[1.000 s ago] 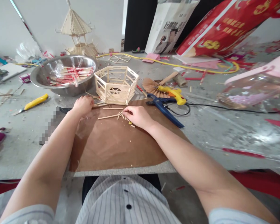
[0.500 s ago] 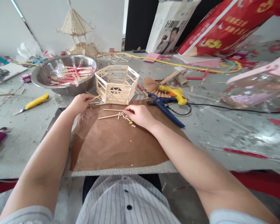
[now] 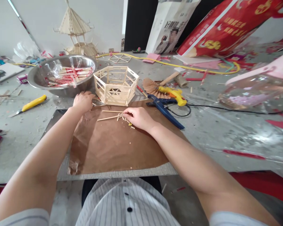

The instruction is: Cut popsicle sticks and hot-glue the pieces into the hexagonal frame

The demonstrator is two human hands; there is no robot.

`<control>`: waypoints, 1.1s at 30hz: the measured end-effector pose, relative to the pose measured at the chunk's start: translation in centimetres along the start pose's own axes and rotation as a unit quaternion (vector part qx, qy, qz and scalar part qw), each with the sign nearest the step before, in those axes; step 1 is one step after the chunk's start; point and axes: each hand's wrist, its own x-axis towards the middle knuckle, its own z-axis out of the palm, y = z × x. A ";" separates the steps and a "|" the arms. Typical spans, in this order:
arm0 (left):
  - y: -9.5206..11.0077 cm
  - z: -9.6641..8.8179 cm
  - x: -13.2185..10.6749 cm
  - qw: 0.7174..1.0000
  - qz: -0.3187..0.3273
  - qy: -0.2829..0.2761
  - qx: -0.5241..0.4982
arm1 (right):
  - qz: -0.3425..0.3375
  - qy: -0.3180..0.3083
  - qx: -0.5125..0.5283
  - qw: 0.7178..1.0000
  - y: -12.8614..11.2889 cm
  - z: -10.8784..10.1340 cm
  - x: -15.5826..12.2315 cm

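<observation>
My left hand [image 3: 84, 101] lies palm down with its fingers stretched over thin wooden sticks [image 3: 97, 103], beside a steel bowl [image 3: 34, 82]. Just right of it stands a hexagonal lattice frame [image 3: 116, 84] built of pale sticks. My right hand [image 3: 138, 117] pinches a small wooden stick between thumb and forefinger, low over the brown sheet [image 3: 113, 147]. Two longer wooden sticks [image 3: 108, 118] and several short cut pieces [image 3: 124, 118] lie at its fingertips. What lies under my left fingers is partly hidden.
Blue-handled cutters [image 3: 166, 111], a yellow glue gun [image 3: 173, 94] and a paper fan [image 3: 152, 87] lie to the right. A yellow utility knife [image 3: 33, 103] is at the left. Behind stand a stick pagoda [image 3: 74, 26] and a red bag [image 3: 217, 28]. A clear pink-topped container [image 3: 252, 91] is farther right.
My left hand has turned more palm down, its fingers going from a pinch to lying over the sticks. My right hand stays by the cut pieces. The view has shifted slightly.
</observation>
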 end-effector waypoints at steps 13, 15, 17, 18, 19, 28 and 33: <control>0.3 -1.9 3.1 0.985 0.003 -0.168 0.035 | 0.022 -0.025 -0.028 0.999 -0.3 -0.4 0.0; 0.5 -2.0 3.1 0.985 0.012 -0.168 0.047 | 0.022 -0.025 -0.030 0.999 -0.3 -0.4 0.0; 0.5 -2.1 3.1 0.985 0.014 -0.166 0.049 | 0.023 -0.025 -0.030 0.999 -0.3 -0.4 0.0; 0.5 -2.1 3.1 0.985 0.012 -0.166 0.046 | 0.024 -0.025 -0.029 0.999 -0.2 -0.4 0.0; 0.4 -2.1 3.0 0.985 0.009 -0.166 0.041 | 0.025 -0.027 -0.029 0.999 -0.2 -0.4 0.0; -1.4 -1.6 3.0 0.982 -0.007 -0.174 -0.066 | 0.027 -0.028 -0.030 0.999 -0.1 -0.3 -0.1; -2.2 -0.8 3.7 0.978 0.017 -0.188 -0.090 | 0.035 -0.026 -0.037 0.998 -0.1 -0.3 -0.1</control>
